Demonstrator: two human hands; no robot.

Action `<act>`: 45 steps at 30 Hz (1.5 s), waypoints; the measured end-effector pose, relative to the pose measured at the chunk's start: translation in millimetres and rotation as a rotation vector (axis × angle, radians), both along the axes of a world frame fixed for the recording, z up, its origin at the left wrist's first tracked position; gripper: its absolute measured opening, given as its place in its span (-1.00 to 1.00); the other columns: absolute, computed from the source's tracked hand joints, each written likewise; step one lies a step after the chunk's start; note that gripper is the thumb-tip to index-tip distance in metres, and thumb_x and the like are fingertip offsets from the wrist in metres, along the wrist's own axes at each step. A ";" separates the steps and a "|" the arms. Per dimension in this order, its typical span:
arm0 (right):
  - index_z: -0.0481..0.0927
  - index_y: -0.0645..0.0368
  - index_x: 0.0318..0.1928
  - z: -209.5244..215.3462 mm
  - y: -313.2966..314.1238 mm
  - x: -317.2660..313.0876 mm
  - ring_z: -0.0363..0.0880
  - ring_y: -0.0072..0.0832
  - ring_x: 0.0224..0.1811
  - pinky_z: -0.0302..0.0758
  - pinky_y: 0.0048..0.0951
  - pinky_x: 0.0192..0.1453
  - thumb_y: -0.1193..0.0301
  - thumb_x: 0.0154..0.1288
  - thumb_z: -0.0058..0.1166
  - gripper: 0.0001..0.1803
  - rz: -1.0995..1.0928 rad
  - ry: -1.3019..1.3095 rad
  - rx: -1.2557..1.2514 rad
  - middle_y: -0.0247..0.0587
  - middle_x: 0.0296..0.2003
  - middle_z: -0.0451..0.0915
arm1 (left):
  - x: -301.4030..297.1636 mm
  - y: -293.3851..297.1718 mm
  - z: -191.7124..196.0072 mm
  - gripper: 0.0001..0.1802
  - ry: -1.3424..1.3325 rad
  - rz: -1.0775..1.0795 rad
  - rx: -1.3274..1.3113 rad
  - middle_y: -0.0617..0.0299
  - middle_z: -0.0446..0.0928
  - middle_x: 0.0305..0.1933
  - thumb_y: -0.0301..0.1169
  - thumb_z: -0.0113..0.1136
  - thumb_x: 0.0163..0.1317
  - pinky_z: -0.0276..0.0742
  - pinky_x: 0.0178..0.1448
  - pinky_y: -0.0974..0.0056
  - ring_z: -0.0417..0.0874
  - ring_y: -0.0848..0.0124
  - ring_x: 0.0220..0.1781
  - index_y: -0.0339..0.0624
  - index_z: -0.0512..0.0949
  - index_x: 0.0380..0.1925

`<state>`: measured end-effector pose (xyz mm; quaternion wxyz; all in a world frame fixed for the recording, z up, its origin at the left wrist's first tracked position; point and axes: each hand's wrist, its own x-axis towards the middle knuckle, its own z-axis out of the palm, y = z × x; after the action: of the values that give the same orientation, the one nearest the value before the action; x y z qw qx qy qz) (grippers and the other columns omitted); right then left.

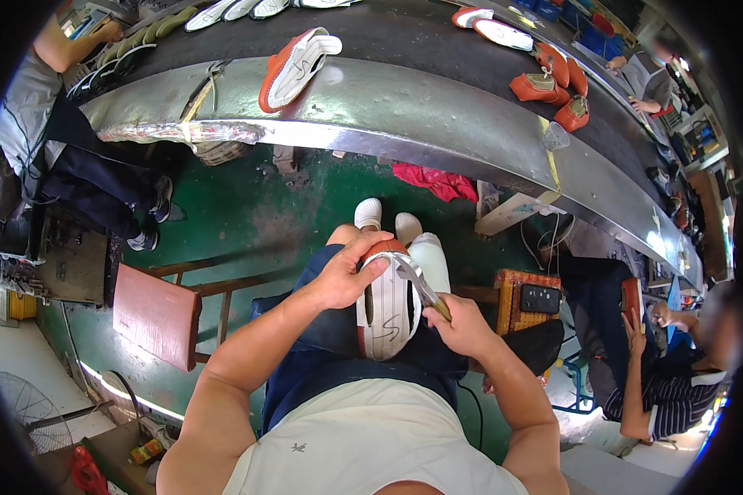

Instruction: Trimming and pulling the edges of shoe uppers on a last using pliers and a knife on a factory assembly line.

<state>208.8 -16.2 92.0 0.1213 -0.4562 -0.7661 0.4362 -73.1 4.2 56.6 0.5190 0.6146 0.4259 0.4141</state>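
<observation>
An orange-red shoe upper [388, 318] with a white lining lies sole side up over my lap, its toe pointing away from me. A dark handwritten mark shows on its pale underside. My left hand [347, 272] grips the toe end, fingers wrapped over the orange leather and thumb on the pale edge. In my right hand [462, 323] is a metal hand tool [423, 290], which looks like lasting pliers. Its curved silver head reaches the shoe's edge near the toe, close to my left thumb. Whether the jaws grip the leather cannot be made out.
Ahead runs a long metal-edged conveyor bench [371, 136] with a similar shoe [299, 70] and several orange shoes [545, 87]. A reddish stool [157, 318] stands left; a box with a black phone [541, 299] is right. Co-workers are at left [37, 124] and right [669, 396].
</observation>
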 end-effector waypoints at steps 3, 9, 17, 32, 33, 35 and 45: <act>0.55 0.28 -0.02 -33.2 -6.8 -3.1 0.69 -0.03 -0.21 0.56 -0.15 -0.11 0.35 0.44 0.15 -0.74 -0.045 0.024 0.366 0.06 -0.24 0.66 | 0.6 3.0 -10.0 -0.49 -0.033 -0.013 0.025 0.15 0.54 0.22 -0.34 0.10 0.56 0.42 0.38 0.23 0.52 0.38 0.27 -0.11 0.34 0.44; 0.53 0.23 -0.02 23.0 -16.4 -9.6 0.63 0.00 -0.20 0.47 -0.05 0.01 0.38 0.39 0.15 -0.75 0.098 -0.428 0.388 0.00 -0.28 0.63 | -0.8 -1.3 -0.5 -0.45 -0.117 -0.010 -0.101 0.13 0.54 0.24 -0.35 0.23 0.49 0.42 0.40 0.26 0.52 0.38 0.27 -0.18 0.37 0.41; 0.54 0.22 0.07 26.1 12.7 22.7 0.63 0.04 -0.11 0.38 0.05 0.24 0.33 0.44 0.12 -0.70 0.191 -0.140 0.032 -0.02 -0.15 0.69 | 9.5 2.8 -1.0 -0.52 -0.126 0.148 -0.185 0.20 0.53 0.19 -0.48 0.22 0.43 0.45 0.36 0.26 0.51 0.42 0.25 -0.14 0.50 0.34; 0.58 0.23 -0.06 -15.7 23.1 5.3 0.59 0.01 -0.19 0.46 -0.01 0.06 0.17 0.26 0.35 -0.57 -0.085 -0.058 0.647 -0.02 -0.26 0.64 | 0.6 16.0 -0.6 -0.23 0.043 -0.041 -0.141 0.08 0.46 0.27 -0.45 0.34 0.30 0.40 0.42 0.22 0.48 0.29 0.32 -0.18 0.26 0.49; 0.54 0.22 -0.05 -19.8 30.5 8.9 0.57 -0.02 -0.18 0.44 0.01 0.07 0.16 0.23 0.39 -0.53 -0.165 -0.048 0.801 -0.04 -0.24 0.61 | -1.7 15.5 2.5 -0.24 0.116 -0.010 -0.097 0.11 0.37 0.30 -0.46 0.33 0.29 0.32 0.47 0.21 0.38 0.28 0.39 -0.21 0.28 0.48; 0.52 0.22 -0.04 -23.3 34.0 15.6 0.55 0.00 -0.17 0.46 0.00 0.03 0.13 0.22 0.41 -0.50 -0.259 -0.058 0.912 -0.02 -0.19 0.59 | -6.3 8.9 -6.6 -0.22 -0.029 0.060 -0.125 0.10 0.31 0.34 -0.43 0.35 0.29 0.27 0.51 0.19 0.35 0.26 0.43 -0.43 0.22 0.43; 0.26 0.34 0.48 -61.0 0.1 -8.8 0.52 -0.43 0.29 0.43 -0.32 0.39 0.23 0.08 0.59 0.05 -0.164 0.624 -0.349 -0.16 0.23 0.57 | 10.3 -88.8 7.2 0.07 0.236 0.023 0.269 -0.26 0.22 0.53 -0.23 0.46 0.22 0.13 0.63 0.01 0.27 -0.05 0.59 -0.47 0.03 0.54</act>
<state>200.0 -16.1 31.1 0.3039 -0.3749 -0.5670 0.6675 -62.8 -84.6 63.8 0.3737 0.7177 0.4319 0.3983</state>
